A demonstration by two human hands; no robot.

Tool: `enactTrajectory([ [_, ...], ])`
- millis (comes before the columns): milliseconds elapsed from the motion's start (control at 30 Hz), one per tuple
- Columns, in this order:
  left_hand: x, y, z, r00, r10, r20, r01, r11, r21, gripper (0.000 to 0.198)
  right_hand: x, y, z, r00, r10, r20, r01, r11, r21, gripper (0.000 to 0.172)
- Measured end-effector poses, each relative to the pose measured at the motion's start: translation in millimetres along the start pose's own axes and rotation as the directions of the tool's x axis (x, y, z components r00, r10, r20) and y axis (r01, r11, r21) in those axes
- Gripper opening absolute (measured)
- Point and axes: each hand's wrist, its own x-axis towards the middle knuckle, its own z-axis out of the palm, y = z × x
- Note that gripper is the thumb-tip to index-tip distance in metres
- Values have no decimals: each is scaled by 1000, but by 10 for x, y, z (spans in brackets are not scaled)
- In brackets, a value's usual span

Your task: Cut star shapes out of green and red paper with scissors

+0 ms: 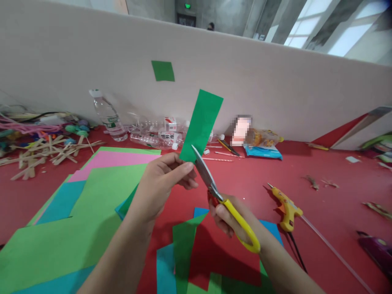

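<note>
Between the thumb and fingers of my left hand (167,179) is the bottom edge of a green paper strip (203,120), which stands up at a slant. My right hand (229,220) is closed around the scissors (241,222), which have yellow and red handles. The blades point up and left, and the upper blade lies in front of the strip near its lower end, close to my left thumb. Whether the paper is between the blades I cannot tell. Below my hands lie red, green and blue paper sheets (225,253).
Light green, pink and blue sheets (107,196) spread at left, beside wooden sticks (58,153). Plastic bottles (108,116) are along the white partition (119,53), which bears a green paper piece (163,71). At right lie a yellow glue gun (286,208) and a dark purple tool (375,249).
</note>
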Motion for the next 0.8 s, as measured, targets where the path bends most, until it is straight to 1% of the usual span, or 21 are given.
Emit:
enactTrajectory([
  [133,-13,-3,63,998,13,-63,-20,992,-125,15,13,29,46,999,-33,-22,32,999,-39,64],
  [233,-15,3,82,995,34,-98,-49,986,-157,13,19,43,64,998,-46,-34,44,997,-59,64],
  [367,-12,17,88,990,74,-124,-88,990,-113,12,13,60,53,999,-41,-20,40,998,-48,64],
  [567,-23,41,21,980,164,-112,-158,986,62,9,-6,92,-18,997,-31,66,32,999,-19,61],
  [667,-22,42,2,976,170,-134,-155,981,114,8,-12,102,-32,996,-35,83,36,999,-12,61],
  [800,-10,41,7,980,146,-133,-134,987,92,8,-16,86,-15,994,-36,100,35,999,9,61],
])
